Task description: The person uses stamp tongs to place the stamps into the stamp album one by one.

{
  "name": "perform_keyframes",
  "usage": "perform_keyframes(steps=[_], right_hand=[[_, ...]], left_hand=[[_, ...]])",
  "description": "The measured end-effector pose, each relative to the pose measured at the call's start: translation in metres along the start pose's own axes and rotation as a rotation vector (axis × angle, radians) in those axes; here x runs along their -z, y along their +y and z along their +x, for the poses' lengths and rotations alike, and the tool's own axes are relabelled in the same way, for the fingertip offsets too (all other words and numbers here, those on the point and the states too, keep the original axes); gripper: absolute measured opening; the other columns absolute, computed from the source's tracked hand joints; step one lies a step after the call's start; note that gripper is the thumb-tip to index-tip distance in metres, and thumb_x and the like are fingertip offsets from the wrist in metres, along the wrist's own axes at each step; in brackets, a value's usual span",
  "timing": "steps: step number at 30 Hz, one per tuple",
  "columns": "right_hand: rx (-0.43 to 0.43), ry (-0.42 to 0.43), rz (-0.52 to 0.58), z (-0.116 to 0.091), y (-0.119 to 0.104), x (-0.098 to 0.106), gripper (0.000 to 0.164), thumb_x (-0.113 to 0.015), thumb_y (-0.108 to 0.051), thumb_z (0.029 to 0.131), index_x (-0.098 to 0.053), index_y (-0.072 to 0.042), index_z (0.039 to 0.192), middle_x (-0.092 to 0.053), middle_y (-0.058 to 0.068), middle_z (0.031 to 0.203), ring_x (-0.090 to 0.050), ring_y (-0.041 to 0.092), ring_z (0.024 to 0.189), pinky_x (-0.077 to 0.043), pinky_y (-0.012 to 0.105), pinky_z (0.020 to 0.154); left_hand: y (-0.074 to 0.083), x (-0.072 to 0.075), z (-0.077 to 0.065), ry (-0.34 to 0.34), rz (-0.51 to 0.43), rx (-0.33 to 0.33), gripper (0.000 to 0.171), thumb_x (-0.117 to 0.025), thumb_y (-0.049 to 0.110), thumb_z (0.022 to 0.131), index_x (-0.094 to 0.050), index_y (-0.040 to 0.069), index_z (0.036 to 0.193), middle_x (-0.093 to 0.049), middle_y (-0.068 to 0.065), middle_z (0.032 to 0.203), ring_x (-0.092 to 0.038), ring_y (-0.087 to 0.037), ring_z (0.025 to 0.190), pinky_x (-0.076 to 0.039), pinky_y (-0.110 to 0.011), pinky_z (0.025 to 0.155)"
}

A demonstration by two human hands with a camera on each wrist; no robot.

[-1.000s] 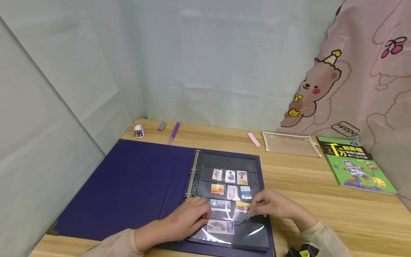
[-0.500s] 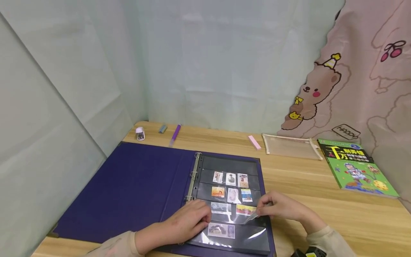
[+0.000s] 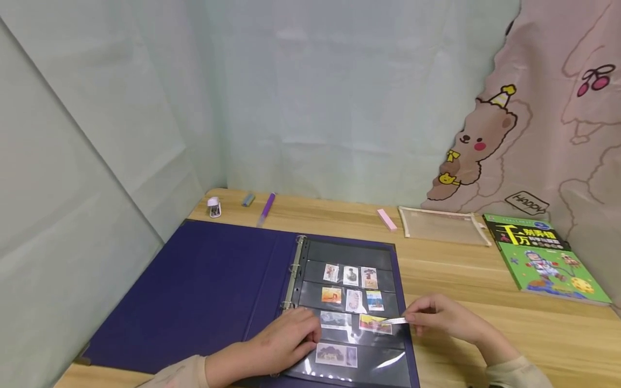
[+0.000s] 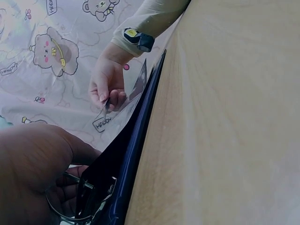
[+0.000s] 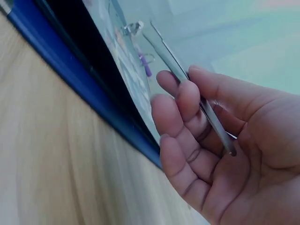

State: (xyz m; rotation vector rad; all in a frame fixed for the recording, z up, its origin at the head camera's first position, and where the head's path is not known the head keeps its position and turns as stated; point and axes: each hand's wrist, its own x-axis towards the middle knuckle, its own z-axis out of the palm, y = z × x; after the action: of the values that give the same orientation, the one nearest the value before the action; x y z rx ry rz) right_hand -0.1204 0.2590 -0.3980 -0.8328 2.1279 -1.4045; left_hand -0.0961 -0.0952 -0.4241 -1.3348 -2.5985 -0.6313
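A dark blue ring binder [image 3: 189, 291] lies spread on the table, its black stamp page [image 3: 349, 251] on the right. Several stamps sit in the page's clear strips. Between thumb and fingers my right hand [image 3: 447, 321] pinches metal tweezers [image 3: 395, 320], also plain in the right wrist view as tweezers [image 5: 171, 58] with their tips apart. Those tips overlap a yellow and red stamp [image 3: 373, 324] in the head view. My left hand [image 3: 283, 337] rests on the page's left side, fingers loosely bent, beside the lowest stamp [image 3: 335, 355] and near a metal ring [image 4: 70, 219].
Along the back of the table [image 3: 330, 210] lie a small white device [image 3: 214, 207], a grey-blue block [image 3: 248, 200], a purple pen [image 3: 267, 209], a pink bar [image 3: 386, 219] and a mesh zip pouch [image 3: 443, 226]. A green book [image 3: 548, 264] is at the right.
My right hand has shifted right, away from the page. The tweezers have swung flatter, their tips rising from the lowest strip's edge to the yellow and red stamp. My left hand stays put.
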Motion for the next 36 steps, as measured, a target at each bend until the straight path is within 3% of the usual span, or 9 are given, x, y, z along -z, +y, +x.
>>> perform_keyframes(steps=[9, 19, 27, 31, 36], right_hand=[[-0.094, 0.163, 0.018, -0.018, 0.006, 0.01, 0.029, -0.047, -0.013, 0.092, -0.057, 0.011, 0.104, -0.065, -0.007, 0.079, -0.06, 0.002, 0.074, -0.052, 0.029, 0.068], [-0.137, 0.386, -0.039, -0.032, 0.016, 0.023, 0.032, -0.042, -0.013, 0.095, -0.047, 0.017, 0.106, -0.061, -0.008, 0.083, -0.059, 0.004, 0.076, -0.048, 0.024, 0.065], [-0.327, 0.59, -0.045, -0.034, 0.026, 0.032, 0.036, -0.045, -0.02, 0.094, -0.05, 0.013, 0.107, -0.059, -0.01, 0.081, -0.054, 0.0, 0.073, -0.047, 0.019, 0.065], [-0.379, 0.69, -0.095, -0.039, 0.033, 0.037, 0.037, -0.046, -0.023, 0.094, -0.052, 0.011, 0.107, -0.057, -0.012, 0.079, -0.052, -0.002, 0.073, -0.046, 0.019, 0.066], [-0.438, 0.754, -0.143, -0.046, 0.04, 0.042, 0.044, -0.046, -0.028, 0.093, -0.051, 0.012, 0.112, -0.057, -0.015, 0.081, -0.052, -0.007, 0.075, -0.047, 0.018, 0.068]], left_hand=[[0.0, -0.001, -0.001, 0.009, -0.01, -0.009, 0.018, -0.066, 0.019, 0.077, -0.048, 0.023, 0.078, -0.043, 0.016, 0.074, -0.038, 0.002, 0.073, -0.033, -0.015, 0.068], [-0.001, -0.001, -0.001, 0.015, -0.023, -0.02, 0.018, -0.065, 0.019, 0.078, -0.048, 0.024, 0.078, -0.042, 0.016, 0.074, -0.037, 0.003, 0.072, -0.032, -0.014, 0.067], [-0.001, -0.003, -0.002, 0.039, -0.005, -0.035, 0.019, -0.066, 0.018, 0.076, -0.048, 0.024, 0.078, -0.043, 0.016, 0.074, -0.037, 0.003, 0.073, -0.033, -0.013, 0.068], [-0.001, -0.003, -0.001, 0.051, 0.001, -0.044, 0.02, -0.067, 0.018, 0.076, -0.048, 0.023, 0.078, -0.043, 0.016, 0.075, -0.038, 0.002, 0.074, -0.033, -0.013, 0.069], [0.0, -0.003, -0.001, 0.054, 0.015, -0.049, 0.02, -0.067, 0.018, 0.075, -0.048, 0.023, 0.078, -0.043, 0.016, 0.075, -0.038, 0.002, 0.073, -0.033, -0.014, 0.069]])
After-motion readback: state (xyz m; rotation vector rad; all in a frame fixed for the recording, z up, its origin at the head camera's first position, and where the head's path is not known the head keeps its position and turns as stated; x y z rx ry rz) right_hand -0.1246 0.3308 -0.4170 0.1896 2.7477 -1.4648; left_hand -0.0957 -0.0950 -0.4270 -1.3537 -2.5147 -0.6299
